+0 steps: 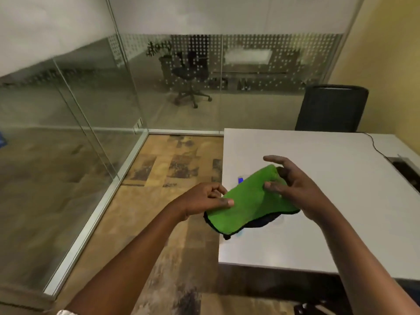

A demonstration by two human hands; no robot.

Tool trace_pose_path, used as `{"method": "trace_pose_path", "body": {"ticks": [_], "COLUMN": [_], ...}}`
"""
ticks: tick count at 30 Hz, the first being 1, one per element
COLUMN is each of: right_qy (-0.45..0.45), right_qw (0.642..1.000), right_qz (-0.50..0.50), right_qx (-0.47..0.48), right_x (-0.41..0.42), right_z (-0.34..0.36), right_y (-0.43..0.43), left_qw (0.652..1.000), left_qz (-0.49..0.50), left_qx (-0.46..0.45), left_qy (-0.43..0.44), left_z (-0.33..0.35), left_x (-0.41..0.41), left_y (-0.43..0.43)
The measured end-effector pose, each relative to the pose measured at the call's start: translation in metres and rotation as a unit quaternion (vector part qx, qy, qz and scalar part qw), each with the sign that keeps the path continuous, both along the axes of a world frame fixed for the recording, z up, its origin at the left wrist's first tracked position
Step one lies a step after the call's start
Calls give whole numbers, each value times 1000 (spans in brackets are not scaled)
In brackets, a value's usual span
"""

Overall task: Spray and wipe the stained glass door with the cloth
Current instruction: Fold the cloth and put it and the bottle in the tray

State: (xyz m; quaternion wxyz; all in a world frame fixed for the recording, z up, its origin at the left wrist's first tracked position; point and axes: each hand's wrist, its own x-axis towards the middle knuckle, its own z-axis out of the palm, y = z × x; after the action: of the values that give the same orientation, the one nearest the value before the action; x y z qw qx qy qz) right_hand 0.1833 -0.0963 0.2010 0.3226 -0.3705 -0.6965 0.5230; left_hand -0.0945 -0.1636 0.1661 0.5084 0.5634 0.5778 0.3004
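A folded green cloth [247, 204] with a dark edge hangs just above the left part of the white table [318, 160]. My left hand [204, 200] pinches its left edge between thumb and fingers. My right hand [293, 185] holds the cloth's right end, thumb on top and fingers spread. A small blue object [240, 179] peeks out behind the cloth; most of it is hidden. The glass door and wall panels [75, 114] stand to the left, reaching down to the floor.
A black chair [331, 108] stands behind the table at the yellow wall. A black cable [375, 144] runs across the table's far right. Patterned carpet [168, 169] lies between table and glass. Beyond the far glass is an office chair [191, 73].
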Motion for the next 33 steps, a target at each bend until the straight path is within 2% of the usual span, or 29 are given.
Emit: {"method": "trace_pose_path", "body": {"ticks": [3, 5, 7, 10, 12, 13, 16, 18, 21, 23, 28, 31, 33], "right_qy": [-79, -137, -152, -119, -83, -58, 65, 121, 153, 133, 20, -28, -59], "right_qw": [991, 976, 969, 971, 977, 983, 982, 966, 955, 955, 951, 941, 938], "right_qz": [84, 104, 86, -35, -127, -151, -98, -53, -78, -115, -186, -213, -215], "right_qx": [71, 132, 173, 203, 153, 87, -150, -224, -243, -241, -247, -261, -265], "right_x": [5, 8, 12, 24, 34, 39, 51, 56, 59, 63, 70, 66, 63], "right_z": [29, 39, 40, 22, -6, -21, -66, -90, -114, -127, -165, -182, -189], "right_y": [25, 43, 61, 88, 103, 108, 119, 128, 146, 159, 189, 202, 210], "left_qw": [999, 997, 995, 995, 993, 991, 985, 985, 991, 987, 955, 928, 920], "left_qz": [-40, -60, -47, 38, 80, 94, 125, 128, 129, 161, 296, 373, 389], "left_qx": [26, 43, 70, 91, 82, 72, 23, -5, -30, -21, 16, -12, -45], "left_qy": [21, 31, 46, 18, -37, -65, -118, -114, -35, 14, 10, -8, 25], "left_z": [24, 35, 36, 28, 21, 17, 9, 2, -2, -1, -8, -33, -58], "left_x": [33, 56, 76, 101, 113, 118, 133, 141, 147, 139, 86, 60, 52], "left_y": [24, 43, 65, 97, 117, 126, 152, 166, 184, 193, 192, 174, 159]}}
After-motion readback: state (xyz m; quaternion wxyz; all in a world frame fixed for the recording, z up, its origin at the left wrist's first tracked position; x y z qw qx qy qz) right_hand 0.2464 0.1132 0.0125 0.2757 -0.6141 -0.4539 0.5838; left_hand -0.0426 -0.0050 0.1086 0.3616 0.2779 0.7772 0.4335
